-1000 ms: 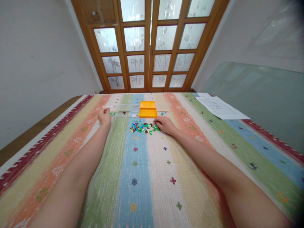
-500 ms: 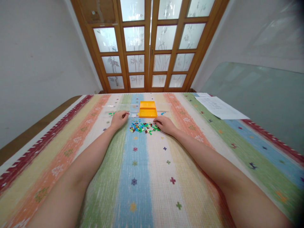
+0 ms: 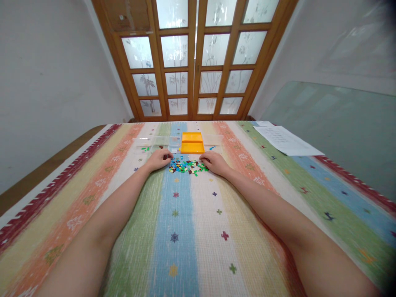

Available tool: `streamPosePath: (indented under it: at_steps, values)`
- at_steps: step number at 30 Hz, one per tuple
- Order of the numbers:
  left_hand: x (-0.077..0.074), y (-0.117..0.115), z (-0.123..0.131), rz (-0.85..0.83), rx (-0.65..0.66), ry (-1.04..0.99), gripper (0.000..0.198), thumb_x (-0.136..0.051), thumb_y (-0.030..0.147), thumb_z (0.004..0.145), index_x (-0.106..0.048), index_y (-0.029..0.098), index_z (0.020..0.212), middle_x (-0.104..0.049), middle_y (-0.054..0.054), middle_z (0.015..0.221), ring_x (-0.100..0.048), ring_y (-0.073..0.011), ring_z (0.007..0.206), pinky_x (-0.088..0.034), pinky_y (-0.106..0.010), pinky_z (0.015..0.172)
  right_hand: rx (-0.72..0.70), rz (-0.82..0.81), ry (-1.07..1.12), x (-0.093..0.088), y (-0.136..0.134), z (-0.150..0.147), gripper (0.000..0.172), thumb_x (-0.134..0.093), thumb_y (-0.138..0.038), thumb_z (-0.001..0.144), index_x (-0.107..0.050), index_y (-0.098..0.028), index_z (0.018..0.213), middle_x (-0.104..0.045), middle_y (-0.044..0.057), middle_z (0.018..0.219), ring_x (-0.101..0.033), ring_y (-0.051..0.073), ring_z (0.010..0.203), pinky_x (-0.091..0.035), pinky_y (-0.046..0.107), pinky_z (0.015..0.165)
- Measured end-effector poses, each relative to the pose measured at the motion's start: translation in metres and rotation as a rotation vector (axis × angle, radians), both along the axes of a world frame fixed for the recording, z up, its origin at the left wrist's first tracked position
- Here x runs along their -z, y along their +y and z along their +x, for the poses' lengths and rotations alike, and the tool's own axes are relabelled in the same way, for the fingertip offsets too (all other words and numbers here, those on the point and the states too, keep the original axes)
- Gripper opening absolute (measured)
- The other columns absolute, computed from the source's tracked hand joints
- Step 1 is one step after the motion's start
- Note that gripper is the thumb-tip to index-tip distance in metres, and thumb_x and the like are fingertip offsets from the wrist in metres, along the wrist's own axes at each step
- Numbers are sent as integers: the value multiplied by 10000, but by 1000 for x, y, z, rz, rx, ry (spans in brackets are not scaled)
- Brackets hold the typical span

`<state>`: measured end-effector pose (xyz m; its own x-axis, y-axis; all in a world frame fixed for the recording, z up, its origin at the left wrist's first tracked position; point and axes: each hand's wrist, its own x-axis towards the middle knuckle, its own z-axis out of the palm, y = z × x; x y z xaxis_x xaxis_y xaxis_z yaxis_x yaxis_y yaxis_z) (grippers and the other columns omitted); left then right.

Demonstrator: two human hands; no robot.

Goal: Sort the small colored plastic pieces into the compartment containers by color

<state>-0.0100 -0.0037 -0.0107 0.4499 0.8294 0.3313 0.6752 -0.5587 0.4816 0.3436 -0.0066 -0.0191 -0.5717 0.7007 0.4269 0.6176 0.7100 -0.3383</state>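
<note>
A loose pile of small coloured building bricks [image 3: 187, 166] in blue, green, brown, yellow and white lies on the striped cloth between my hands. My left hand [image 3: 159, 160] is at the pile's left edge, its fingers curled together; whatever they may hold is too small to tell. At the right edge, my right hand [image 3: 215, 162] rests with thumb and fingers pinched beside the bricks, and their tips are too small to read. Behind the pile stands an open yellow box [image 3: 192, 147]. A clear plastic tray [image 3: 154, 140] sits left of it, with a few green and brown bricks inside.
Blue bricks [image 3: 212, 147] lie on a clear piece right of the yellow box. Printed paper sheets [image 3: 284, 140] lie at the table's back right. The patterned tablecloth [image 3: 182, 247] covers the table, and wooden glazed doors [image 3: 193, 70] stand beyond it.
My left hand has moved from the clear tray right and toward me to the pile's edge. Brown bricks in the tray now show. My right hand has stayed nearly still.
</note>
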Motion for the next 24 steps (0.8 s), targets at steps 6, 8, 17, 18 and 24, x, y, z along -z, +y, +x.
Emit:
streamPosePath:
  at_steps: [6, 8, 17, 18, 24]
  values:
    - [8, 6, -4, 56, -95, 36, 308, -587, 261, 879, -790, 191, 1100, -701, -47, 820, -576, -185, 711, -430, -304, 705, 3, -4, -4, 0, 0, 0, 207, -564, -162, 964, -748, -214, 1043, -763, 69, 1030, -658, 233, 974, -458, 333, 874]
    - [9, 8, -6, 63, -100, 55, 324, -592, 272, 889, -788, 190, 1133, -708, -56, 842, -575, -189, 717, -428, -309, 711, 6, -6, -6, 0, 0, 0, 209, -561, -164, 965, -749, -212, 1043, -763, 72, 1030, -657, 235, 975, -459, 337, 873]
    - [5, 4, 0, 69, -118, 129, 268, -620, 342, 911, -806, 214, 1056, -709, -66, 886, -600, -204, 778, -431, -315, 733, 5, 1, 10, -1, -2, -1, 212, -563, -164, 959, -756, -218, 1029, -761, 71, 1001, -653, 235, 960, -459, 342, 871]
    - [4, 3, 2, 71, -136, 140, 264, -623, 353, 914, -806, 214, 1044, -711, -68, 886, -601, -206, 778, -430, -317, 729, 5, 3, 10, -1, -2, -1, 211, -562, -168, 960, -757, -219, 1026, -760, 70, 999, -653, 234, 957, -459, 342, 870]
    - [1, -1, 16, 64, -263, 183, 242, -622, 373, 927, -798, 213, 968, -741, -83, 927, -623, -225, 815, -431, -328, 729, 2, 10, 17, 0, -1, -1, 199, -560, -181, 969, -751, -216, 1010, -756, 66, 991, -649, 231, 948, -459, 339, 869]
